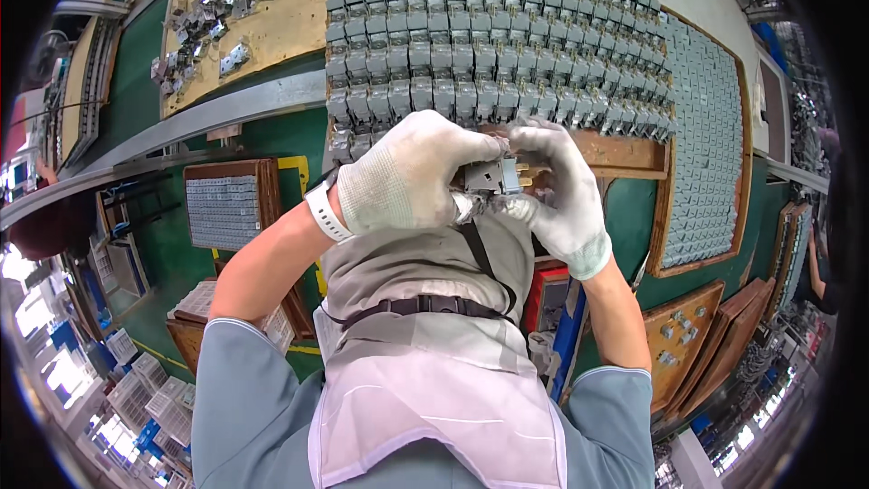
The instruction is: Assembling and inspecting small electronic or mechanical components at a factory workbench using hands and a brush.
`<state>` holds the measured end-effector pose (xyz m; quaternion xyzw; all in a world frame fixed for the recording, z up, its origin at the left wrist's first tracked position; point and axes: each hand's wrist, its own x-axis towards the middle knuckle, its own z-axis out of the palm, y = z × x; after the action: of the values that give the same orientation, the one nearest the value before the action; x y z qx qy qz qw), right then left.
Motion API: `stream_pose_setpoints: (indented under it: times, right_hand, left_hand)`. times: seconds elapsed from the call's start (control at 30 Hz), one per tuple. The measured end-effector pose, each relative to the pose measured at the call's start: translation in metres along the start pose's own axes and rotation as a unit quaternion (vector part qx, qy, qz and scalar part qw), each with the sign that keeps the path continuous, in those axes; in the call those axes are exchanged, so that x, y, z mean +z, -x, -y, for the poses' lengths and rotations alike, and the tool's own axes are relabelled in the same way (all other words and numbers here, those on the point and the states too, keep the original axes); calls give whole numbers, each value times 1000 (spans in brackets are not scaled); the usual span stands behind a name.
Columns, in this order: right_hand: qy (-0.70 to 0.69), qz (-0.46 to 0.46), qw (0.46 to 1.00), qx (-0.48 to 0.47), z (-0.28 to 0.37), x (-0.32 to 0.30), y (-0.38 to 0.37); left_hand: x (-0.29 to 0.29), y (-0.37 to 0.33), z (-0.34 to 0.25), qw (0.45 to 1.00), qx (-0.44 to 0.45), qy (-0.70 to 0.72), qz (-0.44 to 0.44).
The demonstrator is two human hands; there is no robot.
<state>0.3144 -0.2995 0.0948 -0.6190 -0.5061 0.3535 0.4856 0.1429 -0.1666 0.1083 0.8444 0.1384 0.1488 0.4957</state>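
In front of my waist I hold a small grey boxy part with a metal-looking body and brass-coloured prongs at its right end. My left hand, in a white knitted glove, is closed round its left side with thumb and fingers. From the right, my right hand, also gloved, closes on it with the thumb low and the fingers above, beside the prongs. The undersides of the part and some fingertips are hidden. Just beyond my hands stand dense rows of similar grey parts on a wooden-edged tray.
A board with a loose heap of shiny metal pieces lies far left. At right stands a wooden-framed tray full of small grey parts. A metal rail runs across the left. Stacked trays sit lower left, and leaning boards lower right.
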Motion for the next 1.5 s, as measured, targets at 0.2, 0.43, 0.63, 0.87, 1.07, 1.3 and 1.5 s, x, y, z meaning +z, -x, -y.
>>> stream_pose_setpoints:
  times: [0.2, 0.43, 0.63, 0.87, 1.07, 1.3, 1.5]
  right_hand:
    - [102, 49, 992, -59, -3, -16, 11]
    - [43, 64, 995, -70, -19, -18, 27]
    - [242, -20, 969, -46, -3, 12, 20]
    - [337, 83, 936, -61, -33, -2, -5]
    - [343, 105, 928, -99, -36, -6, -10]
    - [397, -17, 918, -16, -15, -125, 3]
    - [339, -378, 840, 191, -123, -422, 48]
  left_hand:
    - [28, 6, -12, 999, 5, -29, -36]
    - [47, 22, 1, 998, -25, -26, -49]
    - [73, 26, -1, 968, -84, 163, -171]
    - [-33, 47, 46, 915, -81, 3, -394]
    - [-151, 87, 207, 771, -307, -422, -364]
    - [-181, 94, 266, 801, -264, -498, -199]
    - [-169, 26, 246, 741, -328, -554, -191]
